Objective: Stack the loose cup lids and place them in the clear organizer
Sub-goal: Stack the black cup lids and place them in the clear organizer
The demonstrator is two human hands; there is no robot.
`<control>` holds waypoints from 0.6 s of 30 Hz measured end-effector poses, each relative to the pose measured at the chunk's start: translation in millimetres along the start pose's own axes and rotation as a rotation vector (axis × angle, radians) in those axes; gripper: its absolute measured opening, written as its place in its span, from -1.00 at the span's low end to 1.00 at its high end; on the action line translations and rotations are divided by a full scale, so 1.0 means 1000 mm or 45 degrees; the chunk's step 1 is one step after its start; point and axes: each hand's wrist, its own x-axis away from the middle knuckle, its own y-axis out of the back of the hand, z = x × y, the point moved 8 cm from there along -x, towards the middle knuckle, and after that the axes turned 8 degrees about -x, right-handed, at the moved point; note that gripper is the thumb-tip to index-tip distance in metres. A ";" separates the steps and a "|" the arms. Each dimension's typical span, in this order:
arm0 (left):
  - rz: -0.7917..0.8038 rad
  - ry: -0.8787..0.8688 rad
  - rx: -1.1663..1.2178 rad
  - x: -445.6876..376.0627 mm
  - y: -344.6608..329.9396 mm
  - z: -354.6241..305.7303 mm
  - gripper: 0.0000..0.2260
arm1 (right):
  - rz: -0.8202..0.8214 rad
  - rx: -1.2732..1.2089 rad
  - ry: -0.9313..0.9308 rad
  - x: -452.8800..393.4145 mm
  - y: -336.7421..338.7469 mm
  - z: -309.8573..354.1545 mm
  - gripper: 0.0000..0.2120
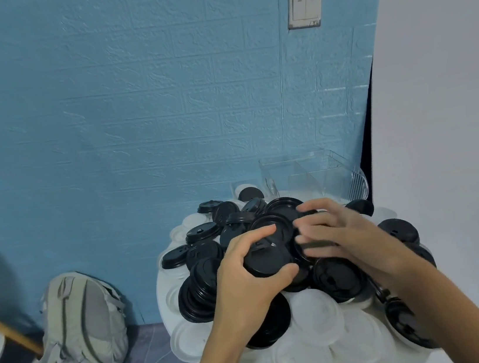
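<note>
A: How will the black lids point(234, 243) feel when they are picked up?

B: They are likely very light and thin. They can be bent a little, so no hard squeeze is needed. The smooth plastic may be slippery, so a stack could slide apart if it is tipped.

A: Where should a lid be held?

B: The rim is judged the best place, with the thumb on one side and the fingers on the other.

A: Where are the lids now?

B: A big heap is piled on the round white bench point(164, 299). The white lids point(316, 318) are spread under and near the black ones. The clear organizer point(317, 175) is stood at the far right of the bench, by the blue wall.

A: How are the hands held?

B: The left hand point(245, 276) is curled round a small stack of black lids point(269, 258), thumb near, fingers far. The right hand point(335, 235) is reached over the heap just beside it. Its fingers are blurred. One black lid point(306, 252) seems to be pinched at the edge, but that cannot be told for sure.
</note>
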 end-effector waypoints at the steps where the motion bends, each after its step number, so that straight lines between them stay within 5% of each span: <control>1: 0.003 -0.001 0.003 0.001 0.001 0.000 -0.50 | -0.066 0.092 0.061 0.004 0.013 0.006 -0.69; 8: 0.050 0.018 0.021 0.007 0.003 0.005 -0.53 | -0.435 0.584 0.303 0.078 0.111 -0.001 -0.73; 14: 0.082 0.040 0.020 0.010 -0.003 0.005 -0.51 | -0.400 0.831 0.029 0.121 0.139 -0.063 -0.05; 18: 0.088 0.034 0.018 0.011 -0.005 0.002 -0.51 | -0.487 1.059 -0.010 0.128 0.147 -0.082 0.04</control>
